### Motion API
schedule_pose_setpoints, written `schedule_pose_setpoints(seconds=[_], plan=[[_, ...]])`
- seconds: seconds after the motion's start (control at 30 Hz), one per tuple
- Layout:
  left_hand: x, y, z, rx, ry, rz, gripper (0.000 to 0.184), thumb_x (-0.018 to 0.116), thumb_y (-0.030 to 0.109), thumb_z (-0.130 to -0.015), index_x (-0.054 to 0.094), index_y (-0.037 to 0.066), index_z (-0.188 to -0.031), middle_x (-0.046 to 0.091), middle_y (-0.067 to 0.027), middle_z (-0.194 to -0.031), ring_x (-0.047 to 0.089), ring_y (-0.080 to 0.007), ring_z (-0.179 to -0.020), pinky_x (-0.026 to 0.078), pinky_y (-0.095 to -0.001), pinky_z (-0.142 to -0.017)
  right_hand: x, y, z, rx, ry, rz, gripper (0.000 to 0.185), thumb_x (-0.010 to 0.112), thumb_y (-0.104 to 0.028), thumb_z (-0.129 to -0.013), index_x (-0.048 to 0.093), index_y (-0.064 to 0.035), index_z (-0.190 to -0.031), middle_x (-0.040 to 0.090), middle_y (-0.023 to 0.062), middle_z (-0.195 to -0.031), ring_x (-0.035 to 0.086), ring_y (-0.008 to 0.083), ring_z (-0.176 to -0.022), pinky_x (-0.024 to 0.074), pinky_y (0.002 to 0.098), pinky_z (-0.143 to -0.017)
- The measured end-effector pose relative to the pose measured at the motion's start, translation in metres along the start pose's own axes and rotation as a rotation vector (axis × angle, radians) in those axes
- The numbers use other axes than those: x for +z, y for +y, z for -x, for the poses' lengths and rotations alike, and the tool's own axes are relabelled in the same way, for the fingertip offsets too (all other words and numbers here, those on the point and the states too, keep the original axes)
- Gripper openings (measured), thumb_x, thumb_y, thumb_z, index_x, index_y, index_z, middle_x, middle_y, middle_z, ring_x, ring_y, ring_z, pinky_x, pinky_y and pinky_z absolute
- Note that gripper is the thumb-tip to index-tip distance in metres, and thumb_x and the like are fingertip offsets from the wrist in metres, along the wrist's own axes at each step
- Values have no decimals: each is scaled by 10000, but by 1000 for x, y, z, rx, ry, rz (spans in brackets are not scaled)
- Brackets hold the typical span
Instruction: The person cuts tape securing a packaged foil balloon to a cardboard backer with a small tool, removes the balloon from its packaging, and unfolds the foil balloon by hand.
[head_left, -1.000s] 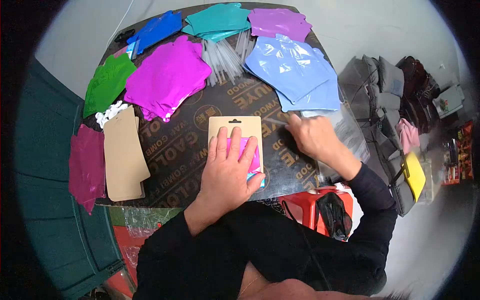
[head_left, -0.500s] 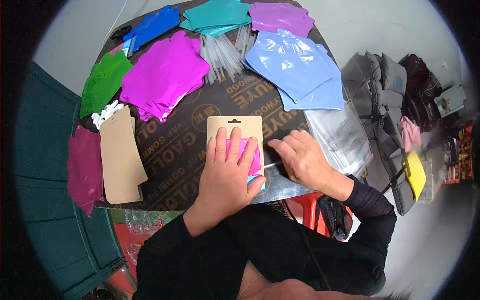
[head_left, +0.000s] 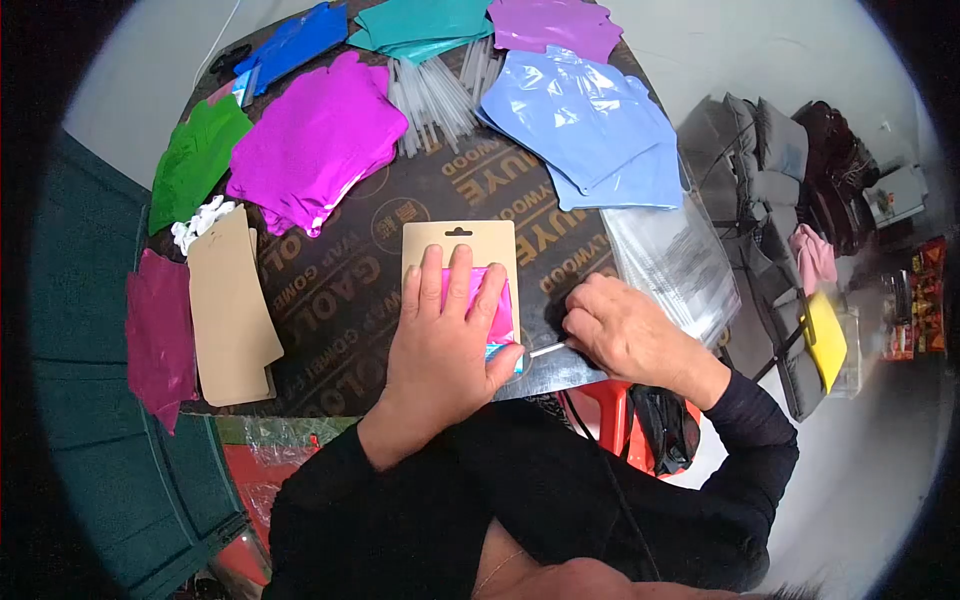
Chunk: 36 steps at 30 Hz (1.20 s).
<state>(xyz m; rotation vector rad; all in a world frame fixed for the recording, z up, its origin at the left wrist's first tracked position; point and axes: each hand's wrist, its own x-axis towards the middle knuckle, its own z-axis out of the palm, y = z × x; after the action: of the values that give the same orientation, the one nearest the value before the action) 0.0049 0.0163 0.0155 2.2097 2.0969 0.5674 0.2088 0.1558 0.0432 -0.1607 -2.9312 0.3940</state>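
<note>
My left hand [head_left: 445, 330] lies flat, fingers spread, over a tan backing card [head_left: 432, 232] with a hang hole at its top. Beneath my palm and fingers, a shiny pink foil packet [head_left: 503, 318] with a blue lower edge shows in part on the card. To the right, my right hand [head_left: 625, 335] is closed in a pinch just above the table. A thin white strip [head_left: 546, 350] runs from beside the card to its fingertips. The strip's far end is hidden by the fingers.
Stacked foil sheets lie around the dark table [head_left: 340, 290]: magenta [head_left: 315, 140], light blue [head_left: 585, 125], green [head_left: 200, 160]. Clear tubes [head_left: 432, 100] are at the back, more tan cards [head_left: 232, 310] at left, clear plastic bags [head_left: 670, 265] at right. A red stool [head_left: 612, 405] stands below.
My right hand has shifted slightly right and down, fingers closing, and the white strip now shows at its fingertips. My left hand stays flat on the card. The whole view has shifted slightly.
</note>
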Motion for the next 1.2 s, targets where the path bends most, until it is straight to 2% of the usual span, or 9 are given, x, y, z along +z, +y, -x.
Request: schedule_pose_setpoints(seconds=[0.13,0.3,0.43,0.6,0.77,0.93,1.2], plan=[[0,-1,1,1,15,-9,753,660,396,-817,448,11,-1428,360,-311,-1472,314,-523,-1352,253,-586,-1126,5,-1,1,-69,11,76,143,625,-149,-841,515,-60,-861,500,117,-926,504,285,-840,446,355,-753],[0,-1,0,15,17,-11,745,658,396,-818,454,18,-1427,363,-312,-1470,313,-524,-1352,250,-585,-1128,7,-3,3,-122,73,135,131,601,-155,-856,505,-66,-850,518,102,-859,542,289,-757,462,362,-669],[-1,-1,1,16,12,-17,773,656,397,-818,430,-22,-1427,357,-314,-1473,309,-519,-1356,239,-579,-1137,-5,-5,5,145,-47,133,140,629,-130,-858,538,-51,-929,559,78,-763,566,257,-630,461,340,-570],[1,-3,1,4,11,18,818,656,400,-816,392,-77,-1425,344,-319,-1482,304,-512,-1362,228,-570,-1146,-2,-4,-9,201,52,156,111,622,-111,-840,543,-57,-896,563,61,-677,561,264,-530,426,350,-479],[1,-2,1,4,-12,4,855,657,402,-813,358,-118,-1423,332,-324,-1491,295,-508,-1371,219,-565,-1152,-3,-4,-18,197,-68,182,97,573,-156,-847,530,-70,-844,608,100,-697,608,328,-548,456,402,-476],[1,-3,0,7,-15,6,858,657,406,-811,359,-111,-1427,325,-325,-1495,289,-509,-1375,218,-566,-1152,-7,-9,-28,216,-155,193,81,575,-150,-832,553,-73,-844,642,98,-711,627,335,-565,467,399,-483],[2,-4,2,11,14,36,845,651,407,-817,364,-102,-1427,332,-321,-1489,289,-511,-1373,218,-571,-1150,-5,-11,-39,198,-174,173,88,575,-158,-828,563,-71,-829,655,95,-698,634,335,-566,478,396,-489]])
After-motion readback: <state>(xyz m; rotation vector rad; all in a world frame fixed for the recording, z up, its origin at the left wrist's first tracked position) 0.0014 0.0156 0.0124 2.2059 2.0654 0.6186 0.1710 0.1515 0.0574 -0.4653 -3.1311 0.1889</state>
